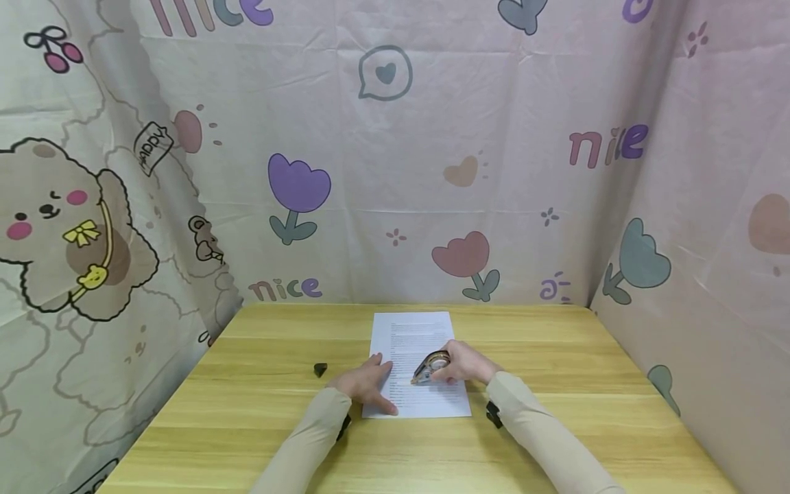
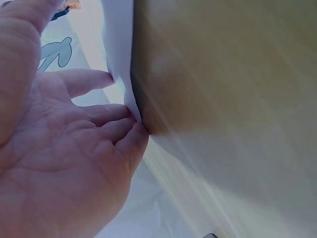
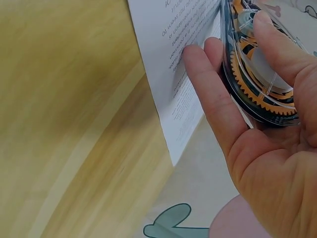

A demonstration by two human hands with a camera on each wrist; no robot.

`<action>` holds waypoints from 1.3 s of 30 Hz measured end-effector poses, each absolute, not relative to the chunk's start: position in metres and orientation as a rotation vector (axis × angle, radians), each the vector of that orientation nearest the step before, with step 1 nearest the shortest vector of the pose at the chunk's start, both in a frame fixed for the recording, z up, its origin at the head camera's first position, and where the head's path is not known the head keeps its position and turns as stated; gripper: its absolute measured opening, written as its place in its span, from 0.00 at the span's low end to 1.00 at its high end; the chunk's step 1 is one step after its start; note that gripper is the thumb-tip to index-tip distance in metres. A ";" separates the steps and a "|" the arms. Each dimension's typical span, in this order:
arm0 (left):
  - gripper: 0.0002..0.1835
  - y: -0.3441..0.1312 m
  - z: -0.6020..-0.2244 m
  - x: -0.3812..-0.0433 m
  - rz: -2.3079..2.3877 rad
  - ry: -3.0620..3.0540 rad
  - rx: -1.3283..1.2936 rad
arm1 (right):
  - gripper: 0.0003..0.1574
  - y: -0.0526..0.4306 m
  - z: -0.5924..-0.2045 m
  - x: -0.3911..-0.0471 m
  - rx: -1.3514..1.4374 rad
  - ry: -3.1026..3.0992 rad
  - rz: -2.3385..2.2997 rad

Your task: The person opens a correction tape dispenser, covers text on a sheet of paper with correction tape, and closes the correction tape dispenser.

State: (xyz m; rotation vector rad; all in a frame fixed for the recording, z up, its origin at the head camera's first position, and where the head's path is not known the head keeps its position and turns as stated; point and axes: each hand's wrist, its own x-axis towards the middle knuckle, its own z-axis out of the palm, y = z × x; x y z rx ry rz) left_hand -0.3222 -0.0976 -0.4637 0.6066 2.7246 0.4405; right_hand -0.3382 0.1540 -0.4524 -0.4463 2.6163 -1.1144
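Observation:
A printed sheet of paper (image 1: 426, 405) lies on the wooden table, its lines of text also visible in the right wrist view. My left hand (image 1: 365, 381) rests on the sheet's left edge with fingers spread; in the left wrist view its fingertips touch the paper (image 2: 118, 39) along that edge. My right hand (image 1: 464, 363) holds a correction tape dispenser (image 1: 431, 366), its tip down at the text near the middle of the page. Through the clear case (image 3: 262, 64), orange toothed wheels show in the right wrist view, with the thumb pressed on one side.
A small dark cap-like piece (image 1: 320, 370) lies on the table (image 1: 247, 398) left of the paper. Printed curtains (image 1: 382, 171) stand behind the table and along both sides. A dark strap-like device (image 1: 494, 414) sits at the right wrist.

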 end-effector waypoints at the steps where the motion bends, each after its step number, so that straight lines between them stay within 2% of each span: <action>1: 0.57 -0.098 -0.464 -0.322 0.441 2.726 0.607 | 0.11 0.154 -0.452 -0.338 -0.450 2.623 -1.105; 10: 0.57 -0.097 -0.464 -0.322 0.454 2.727 0.599 | 0.16 0.159 -0.450 -0.336 -0.422 2.646 -1.100; 19: 0.57 -0.099 -0.464 -0.323 0.456 2.721 0.585 | 0.11 0.159 -0.450 -0.335 -0.450 2.614 -1.117; 39: 0.56 -0.096 -0.464 -0.324 0.437 2.727 0.591 | 0.12 0.163 -0.454 -0.337 -0.448 2.645 -1.101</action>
